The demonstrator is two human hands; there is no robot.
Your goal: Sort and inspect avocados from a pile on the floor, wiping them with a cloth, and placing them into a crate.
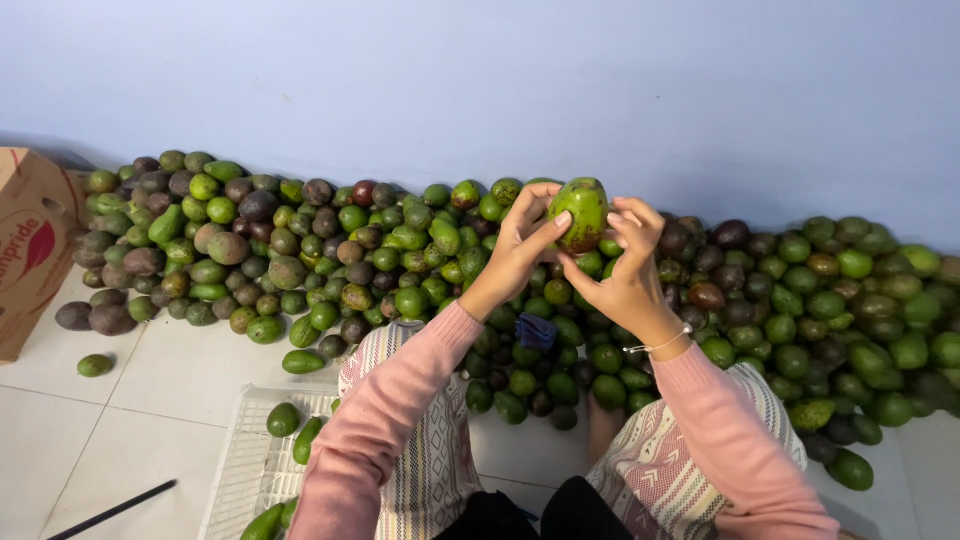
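Above the pile (300,250), avocado (580,212) between both hands' fingers (540,228).

A single package shows: a brown cardboard box (30,250) at the far left edge of the view, well to the left of the two hands and lower than the fruit they hold up. Only part of it is in frame, cut by the picture's border. It stands on the pale tiled floor, its open top flap tilted up at the upper corner. The side facing the hands carries a red rounded emblem with white lettering. Its right wall lies just beside the left end of the avocado heap.
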